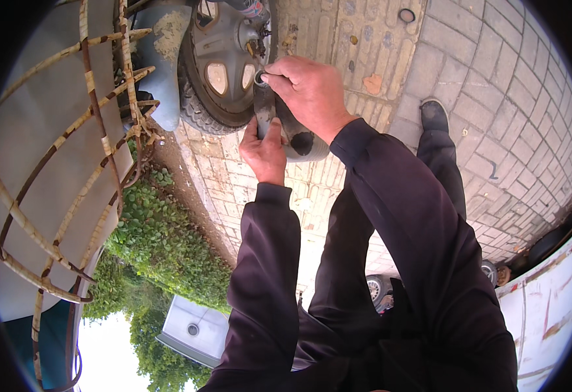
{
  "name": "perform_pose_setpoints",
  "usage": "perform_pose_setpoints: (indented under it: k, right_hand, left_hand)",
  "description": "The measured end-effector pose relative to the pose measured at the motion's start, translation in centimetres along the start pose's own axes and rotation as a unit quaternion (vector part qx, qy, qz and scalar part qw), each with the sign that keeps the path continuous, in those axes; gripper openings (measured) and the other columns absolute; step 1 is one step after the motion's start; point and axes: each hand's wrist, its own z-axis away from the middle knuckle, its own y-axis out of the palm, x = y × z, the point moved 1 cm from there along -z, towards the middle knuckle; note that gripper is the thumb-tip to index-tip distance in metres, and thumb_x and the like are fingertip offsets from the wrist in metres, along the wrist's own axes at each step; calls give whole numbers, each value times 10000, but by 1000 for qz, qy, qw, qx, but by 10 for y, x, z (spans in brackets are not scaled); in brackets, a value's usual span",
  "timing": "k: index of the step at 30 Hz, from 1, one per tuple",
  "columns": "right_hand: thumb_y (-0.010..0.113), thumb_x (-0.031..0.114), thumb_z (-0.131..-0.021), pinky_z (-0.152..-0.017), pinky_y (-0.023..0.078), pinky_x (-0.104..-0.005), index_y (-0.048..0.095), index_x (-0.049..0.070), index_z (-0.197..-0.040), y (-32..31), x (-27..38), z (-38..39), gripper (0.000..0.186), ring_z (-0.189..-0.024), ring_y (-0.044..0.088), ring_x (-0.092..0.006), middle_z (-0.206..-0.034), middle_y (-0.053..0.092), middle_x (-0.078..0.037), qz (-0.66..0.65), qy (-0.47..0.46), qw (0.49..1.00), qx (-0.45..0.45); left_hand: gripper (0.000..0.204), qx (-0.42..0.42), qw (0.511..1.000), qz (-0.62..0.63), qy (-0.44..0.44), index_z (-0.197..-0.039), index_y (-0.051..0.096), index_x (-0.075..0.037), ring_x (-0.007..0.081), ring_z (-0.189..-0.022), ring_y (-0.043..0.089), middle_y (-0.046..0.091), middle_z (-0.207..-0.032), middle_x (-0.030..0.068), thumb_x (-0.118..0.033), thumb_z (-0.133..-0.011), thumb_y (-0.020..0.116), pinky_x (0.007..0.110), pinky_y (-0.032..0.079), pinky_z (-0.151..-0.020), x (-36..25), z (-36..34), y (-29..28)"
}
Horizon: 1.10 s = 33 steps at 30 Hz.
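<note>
A long grey metal arm (264, 108) with a round opening at its far end is held beside a spoked wheel (228, 55) with a black tire. My left hand (264, 151) grips the near end of this arm, thumb on one side and fingers on the other. Above it, my right hand (313, 91) has its thumb and forefinger pinched at the rim of the round opening; whatever is between them is too small to make out. Dirty, greasy parts (258, 46) sit at the wheel's hub. Under my right hand, a dark rounded shape is partly hidden.
A rusty wire basket (70, 130) takes up the left side, with a light blue panel (163, 72) beside the wheel. A round ring (407, 15) and a dry leaf (373, 83) lie on the paving. My right shoe (434, 114) stands to the right. Green bushes (162, 242) grow at lower left.
</note>
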Motion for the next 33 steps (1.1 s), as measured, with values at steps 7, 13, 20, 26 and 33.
perform_pose_setpoints:
  k: [7,13,20,26,33]
  right_hand:
    - [798,187,-917,-641,577,-428,774,112,-914,0,-1,12,79,-783,747,-320,-877,763,-61,-7,-11,1000,13]
    - [795,183,-925,-636,574,-426,778,114,-932,0,-9,23,71,-775,744,-319,-877,758,-60,-9,1,1000,27]
    - [788,169,-928,-642,568,-434,777,118,-935,5,-22,16,53,-768,734,-332,-869,750,-72,-13,20,999,31]
    - [787,167,-925,-651,568,-445,772,115,-929,6,-21,13,54,-770,729,-338,-865,747,-78,-15,5,1000,27]
    - [785,173,-922,-651,564,-459,764,108,-927,4,-22,13,68,-767,726,-345,-864,745,-84,19,-19,999,24]
  left_hand:
    - [176,-13,1000,-5,-5,-1094,731,60,74,-579,536,691,-809,7,-37,-949,760,268,460,-542,1,2,4]
    - [253,-8,1000,-7,-9,-1142,749,78,84,-603,563,707,-828,21,-52,-927,780,275,460,-572,5,2,5]
    - [201,-3,1000,13,6,-1113,743,72,81,-588,554,707,-833,21,-32,-943,766,270,474,-555,15,1,4]
    - [189,-13,1000,10,-7,-1089,738,72,89,-588,567,715,-836,28,-32,-936,773,277,473,-563,17,3,2]
    - [201,-11,1000,-14,-6,-1107,742,73,87,-596,568,717,-847,28,-37,-941,774,275,474,-565,15,2,-1]
